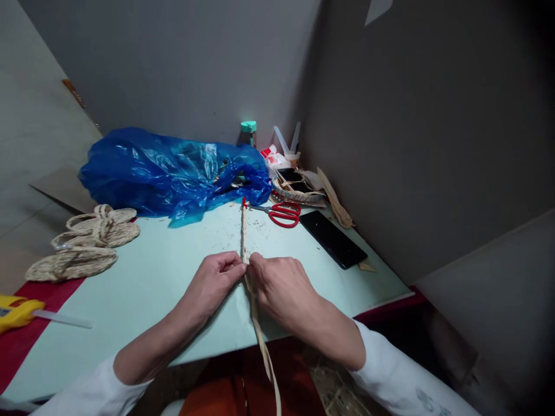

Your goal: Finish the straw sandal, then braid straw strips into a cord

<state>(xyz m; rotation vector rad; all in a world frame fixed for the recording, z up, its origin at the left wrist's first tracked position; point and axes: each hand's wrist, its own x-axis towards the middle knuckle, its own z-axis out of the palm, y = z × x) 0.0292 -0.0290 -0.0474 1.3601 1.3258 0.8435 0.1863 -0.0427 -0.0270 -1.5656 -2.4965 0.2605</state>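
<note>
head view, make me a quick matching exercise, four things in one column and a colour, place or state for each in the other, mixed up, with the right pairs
Column 1
1. phone
2. braided strip
3. woven sandals
4. scissors

Column 2
a. held by the left hand and right hand
b. red handles
c. black, flat on the table
d. left of both hands

Right pairs: 1-c, 2-a, 3-d, 4-b

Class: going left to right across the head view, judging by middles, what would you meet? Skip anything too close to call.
Glue gun → sandals → blue bag → left hand → braid → right hand → phone.
</note>
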